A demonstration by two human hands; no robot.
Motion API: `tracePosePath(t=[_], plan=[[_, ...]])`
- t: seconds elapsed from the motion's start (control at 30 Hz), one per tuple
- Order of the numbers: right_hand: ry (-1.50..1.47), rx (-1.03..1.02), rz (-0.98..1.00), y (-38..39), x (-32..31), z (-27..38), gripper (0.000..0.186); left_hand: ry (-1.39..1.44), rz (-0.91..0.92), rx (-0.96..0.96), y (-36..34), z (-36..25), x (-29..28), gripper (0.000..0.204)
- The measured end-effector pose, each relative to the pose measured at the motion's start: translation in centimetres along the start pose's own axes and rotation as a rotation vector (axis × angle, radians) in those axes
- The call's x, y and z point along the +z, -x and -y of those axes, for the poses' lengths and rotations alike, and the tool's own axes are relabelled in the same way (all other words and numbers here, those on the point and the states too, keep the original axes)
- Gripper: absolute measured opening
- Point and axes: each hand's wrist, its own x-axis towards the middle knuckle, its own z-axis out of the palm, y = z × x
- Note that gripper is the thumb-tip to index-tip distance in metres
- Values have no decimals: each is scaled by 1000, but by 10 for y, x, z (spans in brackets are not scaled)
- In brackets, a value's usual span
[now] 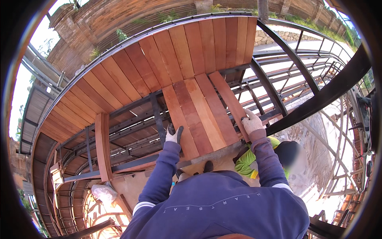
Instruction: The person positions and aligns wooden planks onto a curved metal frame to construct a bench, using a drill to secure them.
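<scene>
A row of reddish-brown wooden planks (199,115) lies across the black steel frame (157,115) ahead of me. My left hand (174,134), in a light glove with dark-coated fingers, grips the outer left board (181,144) by its edge, thumb toward the wood. On the other side, my right hand (251,122), in a pale glove, holds a narrower plank (227,97) at its near end; that plank sits slightly askew, with a gap beside the others. Beyond them is a curved band of fitted planks (175,51).
A person in a high-visibility top (248,161) and dark head covering is below my right arm. Bare curved beams (298,63) extend rightward. A stack of boards (102,147) stands at left, near a plastic bag (104,193). A brick wall (91,28) runs behind.
</scene>
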Motion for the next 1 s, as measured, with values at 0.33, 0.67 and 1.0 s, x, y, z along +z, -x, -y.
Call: tracePosePath(t=[0.33,0.67,1.0], plan=[[-9,-52,-23,-13,13,-16,51,53,-21,96,-10,-2,19,74],[367,-345,-1,-28,18,4,47,48,-7,130,-10,-2,18,67],[233,-136,165,-34,31,8,64,102,41,162,-17,3,20,87]])
